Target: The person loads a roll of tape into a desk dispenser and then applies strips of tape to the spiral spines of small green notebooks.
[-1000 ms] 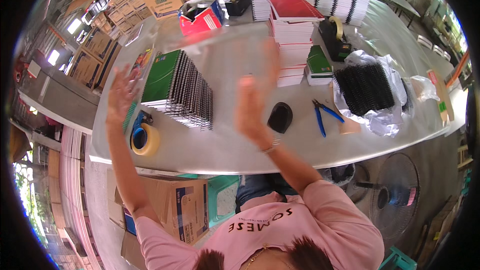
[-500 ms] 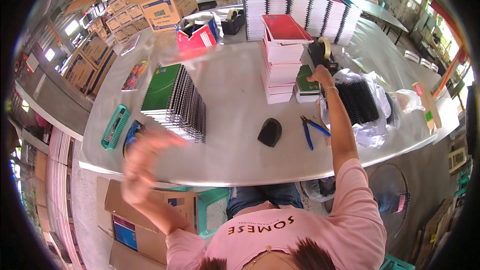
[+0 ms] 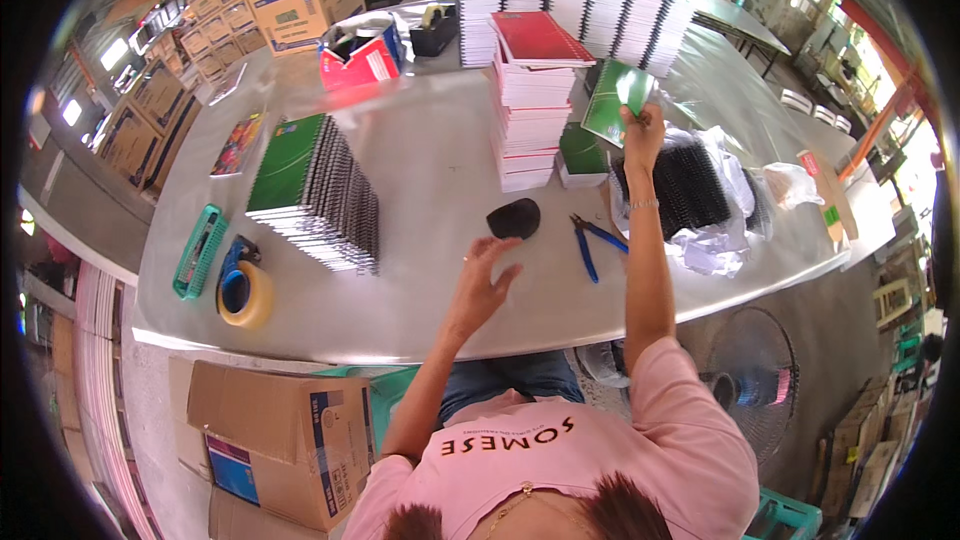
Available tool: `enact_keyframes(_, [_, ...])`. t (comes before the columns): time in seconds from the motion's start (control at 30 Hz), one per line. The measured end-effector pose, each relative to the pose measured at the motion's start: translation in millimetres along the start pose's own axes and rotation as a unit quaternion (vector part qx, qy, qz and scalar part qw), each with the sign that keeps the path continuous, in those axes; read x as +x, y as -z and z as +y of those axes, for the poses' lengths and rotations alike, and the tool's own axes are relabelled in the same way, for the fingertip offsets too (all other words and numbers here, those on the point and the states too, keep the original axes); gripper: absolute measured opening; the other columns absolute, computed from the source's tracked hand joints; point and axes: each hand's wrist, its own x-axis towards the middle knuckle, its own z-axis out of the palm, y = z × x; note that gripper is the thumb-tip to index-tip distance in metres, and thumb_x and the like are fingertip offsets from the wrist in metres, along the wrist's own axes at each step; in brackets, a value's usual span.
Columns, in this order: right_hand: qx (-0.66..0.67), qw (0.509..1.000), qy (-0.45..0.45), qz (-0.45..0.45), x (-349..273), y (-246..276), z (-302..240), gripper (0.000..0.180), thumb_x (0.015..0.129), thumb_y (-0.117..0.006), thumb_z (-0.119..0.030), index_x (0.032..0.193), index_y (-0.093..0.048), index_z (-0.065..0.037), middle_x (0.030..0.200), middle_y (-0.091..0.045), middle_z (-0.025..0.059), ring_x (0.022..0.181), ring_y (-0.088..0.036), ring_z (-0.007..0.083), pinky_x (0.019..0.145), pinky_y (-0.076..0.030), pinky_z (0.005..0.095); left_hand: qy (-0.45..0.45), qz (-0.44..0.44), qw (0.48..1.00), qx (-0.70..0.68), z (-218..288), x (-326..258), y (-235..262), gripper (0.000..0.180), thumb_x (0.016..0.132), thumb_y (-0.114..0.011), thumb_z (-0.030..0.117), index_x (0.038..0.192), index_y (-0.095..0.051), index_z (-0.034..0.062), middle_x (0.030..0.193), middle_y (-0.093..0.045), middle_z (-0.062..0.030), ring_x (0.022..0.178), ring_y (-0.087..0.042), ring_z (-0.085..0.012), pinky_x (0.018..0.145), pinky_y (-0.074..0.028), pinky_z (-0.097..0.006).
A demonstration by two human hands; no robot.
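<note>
My right hand [image 3: 645,128] grips a green-covered notebook [image 3: 612,105] by its right edge, raised over the right side of the table. Below it lies a short pile of green-covered notebooks [image 3: 583,154], beside a tall stack of red-covered notebooks [image 3: 530,120]. My left hand [image 3: 485,280] hovers near the table's front, fingers apart and holding nothing. Just beyond its fingertips rests a dark rounded flat object [image 3: 514,219]. To the left stands a stack of green spiral notebooks [image 3: 312,185]. Blue-handled pliers [image 3: 588,245] lie between my hands.
Black spiral bindings [image 3: 690,190] lie in white wrapping at right. On the left are a tape roll [image 3: 246,298] and a green basket [image 3: 200,252]. Spiral notebook stacks [image 3: 570,15], a tape dispenser [image 3: 434,32] and a red box [image 3: 358,62] stand at the back.
My right hand has lifted a green notebook up from the short pile. My left hand has moved right, from beside the green spiral stack to near the dark rounded object.
</note>
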Motion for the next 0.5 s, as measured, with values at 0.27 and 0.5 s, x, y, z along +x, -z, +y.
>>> enact_keyframes(0.27, [0.271, 0.940, -0.157, -0.133, -125.0, 64.6, -151.2, 0.014, 0.088, -0.070, -0.004, 0.098, -0.060, -0.003, 0.093, -0.061, 0.0003, 0.081, -0.056, 0.0075, 0.074, -0.047, 0.0248, -0.087, 0.149, 0.975, -0.142, 108.1, 52.0, 16.2, 0.035, 0.092, -0.062, 0.006, 0.125, -0.054, 0.0021, 0.111, -0.063, -0.0138, 0.110, -0.056, -0.0323, 0.092, -0.045, -0.040])
enact_keyframes(0.5, [-0.149, 0.984, 0.077, -0.057, -82.0, 126.7, -110.8, 0.021, 0.084, -0.070, -0.004, 0.104, -0.064, -0.006, 0.098, -0.064, 0.0075, 0.083, -0.063, 0.0182, 0.073, -0.048, 0.0321, -0.043, 0.022, 0.995, 0.090, 98.9, 27.9, 60.1, 0.029, 0.089, -0.058, 0.000, 0.117, -0.056, 0.0040, 0.104, -0.063, -0.0100, 0.103, -0.059, -0.0301, 0.104, -0.036, -0.041])
